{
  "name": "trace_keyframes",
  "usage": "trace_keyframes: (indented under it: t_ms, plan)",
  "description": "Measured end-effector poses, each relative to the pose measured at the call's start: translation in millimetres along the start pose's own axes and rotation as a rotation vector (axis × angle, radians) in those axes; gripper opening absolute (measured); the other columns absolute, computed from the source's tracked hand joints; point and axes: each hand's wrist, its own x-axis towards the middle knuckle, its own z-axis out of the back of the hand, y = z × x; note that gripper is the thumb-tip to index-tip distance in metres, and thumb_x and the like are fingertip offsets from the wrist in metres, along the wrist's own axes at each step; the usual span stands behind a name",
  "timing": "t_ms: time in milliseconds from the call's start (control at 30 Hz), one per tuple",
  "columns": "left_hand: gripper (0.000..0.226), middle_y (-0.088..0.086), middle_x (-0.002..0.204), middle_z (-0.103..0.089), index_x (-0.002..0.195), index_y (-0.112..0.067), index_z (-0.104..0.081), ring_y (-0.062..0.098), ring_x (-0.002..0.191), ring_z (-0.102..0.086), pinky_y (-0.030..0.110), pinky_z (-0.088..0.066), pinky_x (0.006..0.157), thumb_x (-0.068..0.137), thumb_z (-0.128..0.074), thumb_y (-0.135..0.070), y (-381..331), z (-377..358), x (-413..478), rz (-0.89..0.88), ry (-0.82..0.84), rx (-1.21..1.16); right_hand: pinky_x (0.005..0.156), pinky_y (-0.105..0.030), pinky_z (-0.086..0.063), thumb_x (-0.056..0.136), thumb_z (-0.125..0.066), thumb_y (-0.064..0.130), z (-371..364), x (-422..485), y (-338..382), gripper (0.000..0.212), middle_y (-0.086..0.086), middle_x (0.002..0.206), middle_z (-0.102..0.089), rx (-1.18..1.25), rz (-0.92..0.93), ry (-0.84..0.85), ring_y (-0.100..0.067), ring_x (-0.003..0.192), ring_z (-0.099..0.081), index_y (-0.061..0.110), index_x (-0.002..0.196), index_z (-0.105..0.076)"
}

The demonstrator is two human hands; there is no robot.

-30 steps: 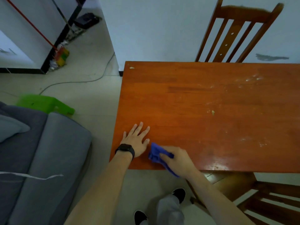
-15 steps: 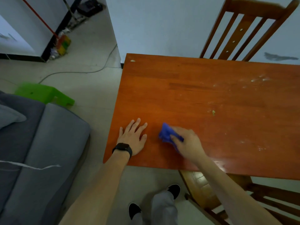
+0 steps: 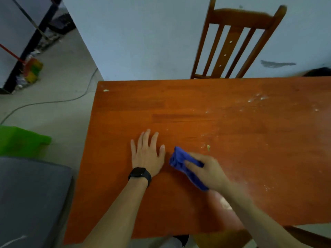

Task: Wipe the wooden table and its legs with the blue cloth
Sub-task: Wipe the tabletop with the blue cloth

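Cloth [image 3: 179, 159] and right hand [image 3: 210, 171] farther onto table [image 3: 232, 108] than before.

So the reddish-orange rectangular wooden table [image 3: 215, 108] is pretty grubby. Whitish specks and smears [image 3: 258, 98] are scattered over the far right part, with fainter ones toward the middle. One small yellowish crumb [image 3: 208, 147] sits just beyond the crumpled blue cloth [image 3: 179, 159]. There's also a pale fleck [image 3: 106, 90] by the far left corner. The left hand [image 3: 146, 154] lies flat on the top, fingers spread. The right hand [image 3: 207, 171] is just beside it, fingers curled over the cloth, holding it down on the wood. A shiny patch [image 3: 224, 204] shows near the front edge.
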Motion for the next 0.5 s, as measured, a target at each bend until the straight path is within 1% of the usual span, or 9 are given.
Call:
trace_keyframes:
  t_ms: [67,100,200,267,300,333,400,433,500]
  plan:
    - [0.060,0.000,0.166,-0.008,0.155,-0.033,-0.019,0.020,0.152,-0.004,0.053,0.001,0.120,0.100,-0.028,-0.054,-21.4,-8.0,35.6,-0.020,0.024,0.011,0.076,-0.009,-0.044,0.094,-0.064,0.026,43.0,55.2,-12.0,0.029,0.031,0.100,-0.067,-0.015,-0.034,-0.162,0.006,0.094,-0.065,0.037,0.120,-0.068]
    - [0.061,-0.001,0.166,-0.003,0.156,-0.035,-0.014,0.019,0.152,0.001,0.054,0.003,0.121,0.100,-0.025,-0.055,-29.1,-13.2,53.1,-0.018,0.036,0.019,0.072,-0.009,-0.045,0.095,-0.063,0.028,62.6,80.9,-14.9,0.030,0.026,0.100,-0.067,-0.030,-0.049,-0.213,0.004,0.090,-0.065,0.034,0.125,-0.066]
    - [0.063,-0.003,0.166,0.007,0.156,-0.039,0.000,0.018,0.152,0.009,0.055,0.005,0.121,0.099,-0.017,-0.060,-40.7,-28.9,90.5,0.024,0.059,0.044,0.057,-0.007,-0.043,0.098,-0.058,0.030,104.7,147.1,-25.1,0.032,0.025,0.085,-0.063,-0.113,-0.003,-0.287,0.010,0.068,-0.059,0.032,0.130,-0.061]
    - [0.065,-0.005,0.164,0.012,0.155,-0.041,0.005,0.017,0.151,0.012,0.055,0.005,0.121,0.098,-0.014,-0.063,-42.6,-38.6,98.8,0.045,0.037,0.066,0.052,-0.010,-0.041,0.100,-0.056,0.028,122.2,183.4,-27.0,0.028,0.019,0.077,-0.064,-0.189,0.064,-0.302,0.007,0.062,-0.059,0.031,0.127,-0.061]
    - [0.065,-0.005,0.164,0.012,0.155,-0.041,0.005,0.017,0.151,0.012,0.054,0.006,0.121,0.097,-0.013,-0.064,-42.4,-42.6,100.1,0.047,0.019,0.073,0.052,-0.012,-0.041,0.100,-0.055,0.028,128.7,201.3,-28.7,0.026,0.015,0.076,-0.064,-0.228,0.090,-0.305,0.003,0.062,-0.060,0.033,0.125,-0.061]
    - [0.065,-0.006,0.164,0.011,0.155,-0.042,0.004,0.017,0.152,0.011,0.054,0.005,0.121,0.096,-0.012,-0.065,-41.6,-45.5,100.0,0.045,0.003,0.078,0.057,-0.015,-0.043,0.100,-0.054,0.029,133.8,220.1,-31.5,0.023,0.013,0.077,-0.064,-0.260,0.108,-0.305,-0.001,0.064,-0.061,0.036,0.121,-0.061]
    - [0.065,-0.006,0.165,0.007,0.155,-0.042,0.001,0.016,0.152,0.008,0.055,0.001,0.121,0.096,-0.013,-0.066,-40.0,-49.3,98.5,0.049,-0.022,0.088,0.070,-0.034,-0.051,0.100,-0.052,0.036,138.5,255.6,-34.4,0.015,0.013,0.080,-0.064,-0.318,0.122,-0.300,-0.010,0.074,-0.061,0.043,0.110,-0.059]
    - [0.065,-0.006,0.165,0.004,0.156,-0.042,-0.002,0.016,0.152,0.005,0.055,-0.001,0.121,0.096,-0.014,-0.066,-39.3,-50.7,99.3,0.050,-0.034,0.091,0.074,-0.042,-0.054,0.099,-0.051,0.038,139.8,273.7,-34.6,0.012,0.013,0.081,-0.064,-0.341,0.118,-0.300,-0.015,0.078,-0.062,0.043,0.106,-0.059]
    - [0.065,-0.006,0.166,-0.003,0.156,-0.042,-0.009,0.017,0.153,0.000,0.056,-0.004,0.121,0.096,-0.018,-0.065,-39.1,-51.0,102.7,0.050,-0.039,0.087,0.076,-0.046,-0.055,0.098,-0.051,0.038,141.1,305.8,-30.5,0.014,0.012,0.082,-0.065,-0.355,0.131,-0.315,-0.016,0.080,-0.063,0.038,0.105,-0.062]
